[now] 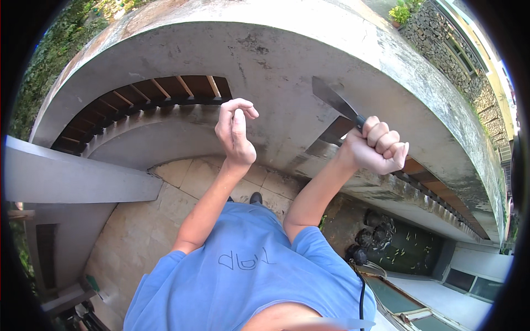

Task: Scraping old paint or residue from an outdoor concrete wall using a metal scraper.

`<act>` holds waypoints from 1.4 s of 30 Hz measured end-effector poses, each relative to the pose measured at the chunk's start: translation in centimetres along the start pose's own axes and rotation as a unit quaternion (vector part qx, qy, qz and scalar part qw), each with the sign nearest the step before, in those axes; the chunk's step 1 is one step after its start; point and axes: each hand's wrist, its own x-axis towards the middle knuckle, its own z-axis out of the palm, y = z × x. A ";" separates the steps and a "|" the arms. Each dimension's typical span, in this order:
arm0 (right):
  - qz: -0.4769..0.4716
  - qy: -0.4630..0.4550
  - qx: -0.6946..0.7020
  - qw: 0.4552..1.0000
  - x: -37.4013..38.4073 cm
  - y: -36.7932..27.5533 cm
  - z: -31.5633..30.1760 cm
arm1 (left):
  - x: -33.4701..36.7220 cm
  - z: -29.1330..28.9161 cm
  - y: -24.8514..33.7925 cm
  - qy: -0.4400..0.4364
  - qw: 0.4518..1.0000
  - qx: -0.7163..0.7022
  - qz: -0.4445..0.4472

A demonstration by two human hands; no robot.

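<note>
My right hand (378,146) is closed in a fist round the dark handle of a putty knife (333,99). Its flat, widening blade points up and left, in front of a stained grey concrete wall (270,71). I cannot tell whether the blade touches the wall. Left of it, my left hand (236,131) is raised with nothing in it. Its fingers are loosely bent and the thumb stands up apart from the palm.
The curved wall has slatted openings (141,94) at left and right, under a weathered top ledge (326,22). Pale floor tiles (138,231) lie around my feet. A low wall (77,174) juts in at left. Down at right are a pond (411,243), dark rocks (372,237) and window frames (397,298).
</note>
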 end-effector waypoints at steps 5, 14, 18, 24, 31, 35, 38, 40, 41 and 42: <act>0.010 -0.118 -0.070 0.990 -0.3 0.1 0.9 | 0.0 1.4 0.0 -0.022 0.999 -0.036 -0.019; 0.030 -0.038 -0.180 0.982 -1.8 4.1 1.5 | -1.2 2.6 0.5 -0.044 0.996 -0.020 -0.079; -0.035 -0.181 -0.066 0.981 -1.5 0.4 2.2 | -0.9 0.2 0.6 -0.001 0.998 0.001 -0.065; 0.012 -0.157 -0.217 0.963 -3.4 5.1 2.5 | -0.8 -0.4 -0.1 -0.022 0.997 -0.003 -0.077; 0.052 -0.073 -0.170 0.981 -3.4 5.8 2.3 | 0.2 -4.7 -1.8 0.045 0.991 -0.024 -0.122; 0.041 -0.199 -0.175 0.963 -4.4 3.7 4.7 | 0.5 -8.0 -1.7 0.025 0.989 -0.028 -0.141; 0.021 -0.210 -0.180 0.961 -1.8 0.6 6.7 | 0.2 -11.2 -3.3 -0.016 0.981 -0.041 -0.189; -0.027 -0.174 -0.277 0.945 -2.2 2.5 6.7 | 0.3 -12.0 -4.3 -0.030 0.970 -0.082 -0.229; -0.097 -0.212 -0.448 0.863 -3.2 4.3 6.5 | 0.3 -12.3 -4.4 -0.033 0.962 -0.106 -0.251; -0.005 -0.182 -0.392 0.902 -3.6 5.5 5.3 | 0.3 -12.7 -4.0 -0.039 0.957 -0.126 -0.257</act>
